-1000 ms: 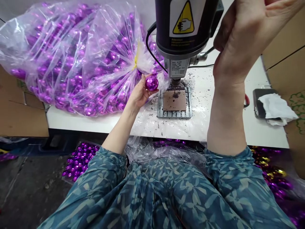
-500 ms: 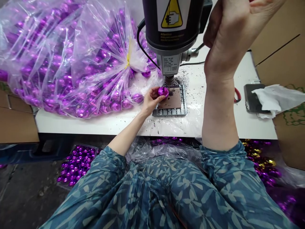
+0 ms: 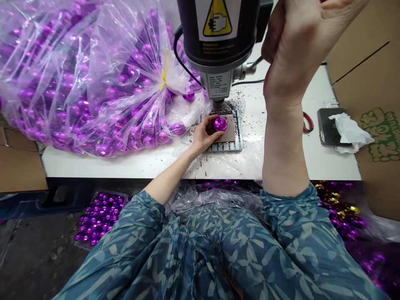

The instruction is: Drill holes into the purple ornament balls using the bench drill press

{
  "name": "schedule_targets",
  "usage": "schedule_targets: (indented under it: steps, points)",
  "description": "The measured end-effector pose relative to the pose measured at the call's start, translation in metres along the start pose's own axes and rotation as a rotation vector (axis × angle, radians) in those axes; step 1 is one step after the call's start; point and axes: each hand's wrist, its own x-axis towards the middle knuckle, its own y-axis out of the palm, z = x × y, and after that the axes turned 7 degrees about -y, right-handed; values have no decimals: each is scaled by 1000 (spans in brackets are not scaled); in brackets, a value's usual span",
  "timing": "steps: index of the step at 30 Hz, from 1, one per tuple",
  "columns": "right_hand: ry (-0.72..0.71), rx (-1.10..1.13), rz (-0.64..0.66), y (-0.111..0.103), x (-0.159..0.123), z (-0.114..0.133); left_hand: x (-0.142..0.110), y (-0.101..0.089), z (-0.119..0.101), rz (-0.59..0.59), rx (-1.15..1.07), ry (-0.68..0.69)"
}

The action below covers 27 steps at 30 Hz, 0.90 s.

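Note:
My left hand (image 3: pixel 203 134) grips a shiny purple ball (image 3: pixel 220 123) and holds it on the brown pad of the drill press table (image 3: pixel 229 144), right under the spindle (image 3: pixel 218 103). My right hand (image 3: pixel 296 46) is raised at the top right, closed around the metal feed lever (image 3: pixel 255 63) of the drill press (image 3: pixel 218 33). Dark shavings lie scattered around the press table.
A large clear bag (image 3: pixel 87 79) full of purple balls lies on the white table (image 3: pixel 125 164) to the left. A phone (image 3: pixel 328 127) with crumpled tissue (image 3: pixel 348 127) lies right, beside cardboard boxes (image 3: pixel 371 125). A tray of purple balls (image 3: pixel 100 214) sits on the floor.
My left hand carried the purple ball from beside the bag to the pad under the spindle. My right hand stayed on the lever.

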Motion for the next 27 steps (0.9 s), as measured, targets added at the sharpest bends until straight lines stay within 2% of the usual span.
schedule_targets:
  steps: [2, 5, 10, 18, 24, 27]
  points:
    - [-78, 45, -31, 0, -1, -2, 0, 1, 0, 23, -5, 4]
    - [-156, 95, -8, -2, -7, -3, 0, 1, 3, 30, 1, 11]
    - [-291, 133, -58, -8, -33, 1, -1, 3, 3, 6, -62, -14]
    - [-274, 113, -87, -17, -63, 1, -3, 5, -6, -11, -102, -102]
    - [-354, 106, -102, -19, -69, -17, -3, 4, -6, -20, -97, -99]
    - [-325, 47, -77, -26, -76, -31, -3, 3, -7, -19, -90, -98]
